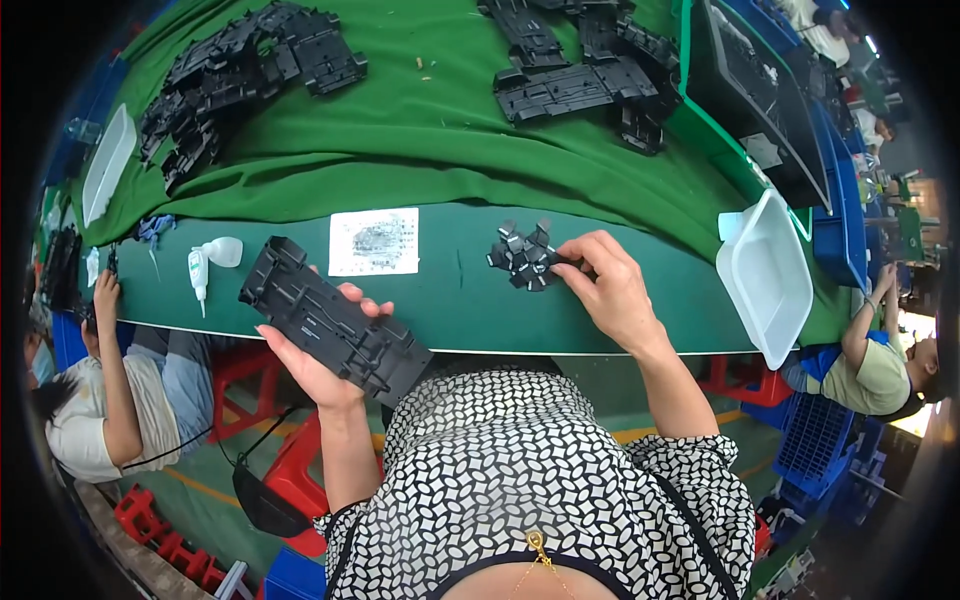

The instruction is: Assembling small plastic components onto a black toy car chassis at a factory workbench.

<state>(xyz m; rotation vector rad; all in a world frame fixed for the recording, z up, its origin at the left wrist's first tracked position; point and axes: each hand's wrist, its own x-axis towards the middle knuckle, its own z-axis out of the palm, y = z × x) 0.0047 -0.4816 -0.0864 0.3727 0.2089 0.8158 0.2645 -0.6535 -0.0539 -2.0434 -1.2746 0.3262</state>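
Green-clothed workbench (440, 150), left hand (315, 365) gripping black plastic frame (335, 320), right hand (610, 290) pinching small black clips (522, 258)

Just one head cam here, fisheye, looking straight down over the person's chest. It sits close above the green desk (600, 310), edges bending toward the rim.

Left hand (318, 368) grips black plastic frame (332, 322), tilted, at the near edge of green table (450, 290). Right hand (612, 290) fingertips on small pile of black clips (522, 258), right of frame. White sheet (374, 241) just behind frame; glue bottle (198, 272) left; white tray (772, 276) far right.
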